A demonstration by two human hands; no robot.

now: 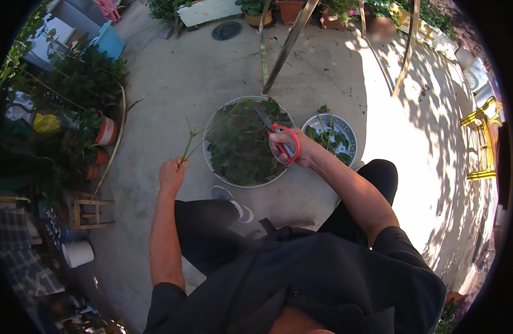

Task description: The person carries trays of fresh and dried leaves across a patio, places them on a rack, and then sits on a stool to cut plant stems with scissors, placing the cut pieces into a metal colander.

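Observation:
In my left hand (172, 175) is a thin green plant stem (190, 144), held upright to the left of a large round basket (205, 144). Dark green leaves (244, 142) fill that basket. My right hand (290, 146) grips red-handled scissors (298, 147) over the basket's right side. Their blades (262, 115) point up and left above the leaves; how far they are parted is hard to make out. Beside the basket on the right, a smaller perforated metal bowl (351, 129) holds leafy stems (329, 135).
Wooden poles (290, 46) come down to the concrete floor (168, 83) just beyond the basket. Potted plants (106, 129) and a small wooden stool (93, 211) line the left, near a white bucket (77, 254). A yellow chair frame (482, 142) stands at far right.

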